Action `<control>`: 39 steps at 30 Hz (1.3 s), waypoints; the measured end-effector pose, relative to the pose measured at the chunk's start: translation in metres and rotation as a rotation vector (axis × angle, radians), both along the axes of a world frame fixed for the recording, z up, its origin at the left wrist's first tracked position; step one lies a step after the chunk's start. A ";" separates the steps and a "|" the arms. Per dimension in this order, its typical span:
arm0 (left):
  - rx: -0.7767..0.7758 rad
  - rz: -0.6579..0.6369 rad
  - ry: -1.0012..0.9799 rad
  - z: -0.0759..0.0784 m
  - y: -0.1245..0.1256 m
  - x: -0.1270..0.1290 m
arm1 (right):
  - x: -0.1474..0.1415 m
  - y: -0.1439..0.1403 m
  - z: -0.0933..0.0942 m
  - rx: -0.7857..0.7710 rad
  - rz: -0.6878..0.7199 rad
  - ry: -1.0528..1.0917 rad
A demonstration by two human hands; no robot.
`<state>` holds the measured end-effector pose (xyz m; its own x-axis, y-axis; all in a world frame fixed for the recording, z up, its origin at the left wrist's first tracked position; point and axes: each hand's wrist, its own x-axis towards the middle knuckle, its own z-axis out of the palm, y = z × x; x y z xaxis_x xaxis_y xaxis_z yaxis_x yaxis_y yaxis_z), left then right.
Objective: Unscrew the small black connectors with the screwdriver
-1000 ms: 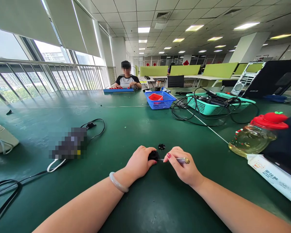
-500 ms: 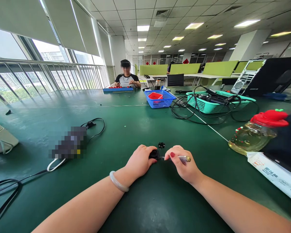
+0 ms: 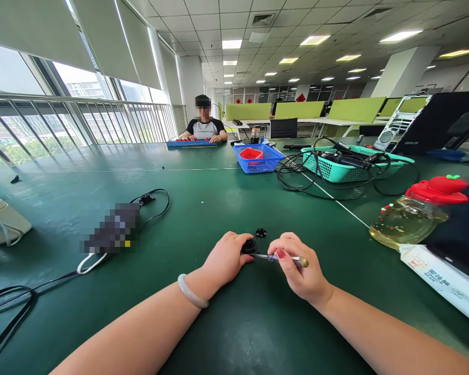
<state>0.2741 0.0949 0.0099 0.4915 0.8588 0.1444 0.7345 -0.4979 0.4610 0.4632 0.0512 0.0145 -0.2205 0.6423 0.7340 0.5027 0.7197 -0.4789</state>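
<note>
Head view, and the whole thing comes down to how the screwdriver (image 3: pixel 272 258) lines up with the little black housing (image 3: pixel 248 246). The left hand (image 3: pixel 223 260) has its grip clamped on the housing, thumb on the near side and fingers on the far side, pretty much down at the green counter (image 3: pixel 172 234). The right hand (image 3: pixel 301 278) has its grip closed round the screwdriver's handle, so the housing sits off to the left of that hand, with just the bare shaft bridging the gap. The tool's long axis runs nearly sideways across the view, tip left, butt end right. The tip reaches the housing's near right edge; no idea from here whether it's actually in or just touching. Left hand's obviously the nearer one. Also, a small loose black piece (image 3: pixel 261 233) lies just beyond the housing, slightly right, touched by neither hand.
</note>
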 end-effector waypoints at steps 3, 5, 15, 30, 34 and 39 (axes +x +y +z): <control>-0.008 0.009 0.008 0.001 0.000 0.000 | -0.003 0.000 0.000 0.026 0.062 -0.062; -0.010 0.001 0.007 0.001 0.000 0.000 | -0.004 0.002 -0.001 0.012 0.072 -0.096; -0.031 0.000 -0.023 -0.001 0.001 -0.001 | -0.001 0.001 -0.001 -0.082 0.040 0.036; -0.040 0.026 -0.077 -0.002 -0.002 0.000 | 0.008 0.018 -0.006 -0.495 -0.137 0.470; -0.050 0.049 -0.074 0.000 -0.004 0.001 | 0.008 0.014 -0.006 -0.417 -0.161 0.468; -0.050 0.036 -0.068 0.001 -0.004 0.001 | 0.008 0.014 -0.010 -0.390 -0.131 0.337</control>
